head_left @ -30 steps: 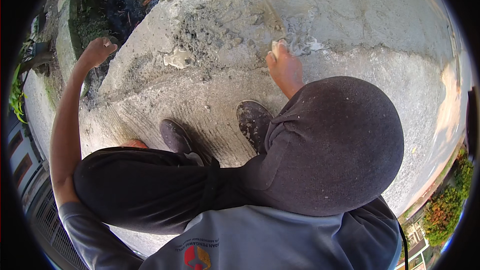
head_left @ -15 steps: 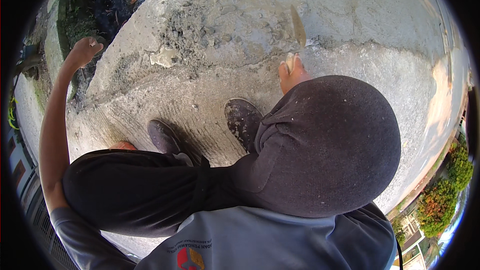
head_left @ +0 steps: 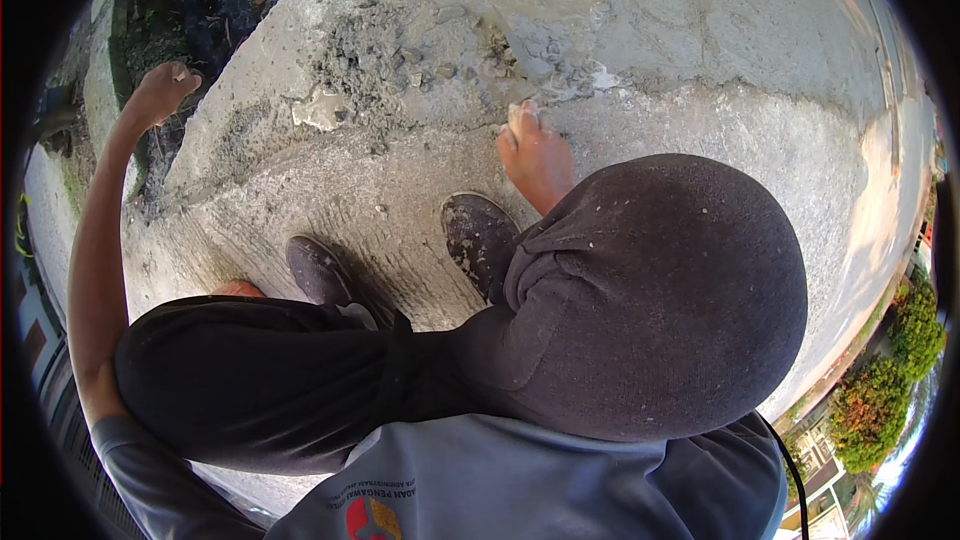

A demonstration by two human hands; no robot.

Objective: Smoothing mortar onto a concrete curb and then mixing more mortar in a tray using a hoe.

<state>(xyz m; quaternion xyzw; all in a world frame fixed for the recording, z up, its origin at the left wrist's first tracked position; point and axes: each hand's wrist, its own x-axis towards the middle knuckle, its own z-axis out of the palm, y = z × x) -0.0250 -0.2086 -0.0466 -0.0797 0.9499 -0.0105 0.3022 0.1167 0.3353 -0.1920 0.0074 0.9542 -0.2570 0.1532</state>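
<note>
**Crouched on a concrete slab, right hand down on wet mortar**

The person squats on a rough grey concrete slab (head_left: 700,120), both dark trouser knees filling the lower half of the view. The right hand (head_left: 533,150) sits just above centre, at about twelve o'clock from the right knee (head_left: 660,300). Its fingers are curled down and pressed onto the slab at the edge of a patch of wet mortar (head_left: 400,70); whether they grip anything cannot be told, as the fingertips are hidden in the grey paste.

The mortar patch lies at about eleven o'clock from that hand, lumpy and darker than the dry surface around it, with a pale flat chip (head_left: 320,110) at its nine o'clock side.

The left hand (head_left: 160,90) is far out at ten o'clock, the arm stretched straight, the hand loosely closed at the slab's edge; what it rests on is not clear.

Two dusty dark shoes stand on the slab: the right shoe (head_left: 478,235) just below the right hand, the left shoe (head_left: 318,268) at its eight o'clock.
</note>
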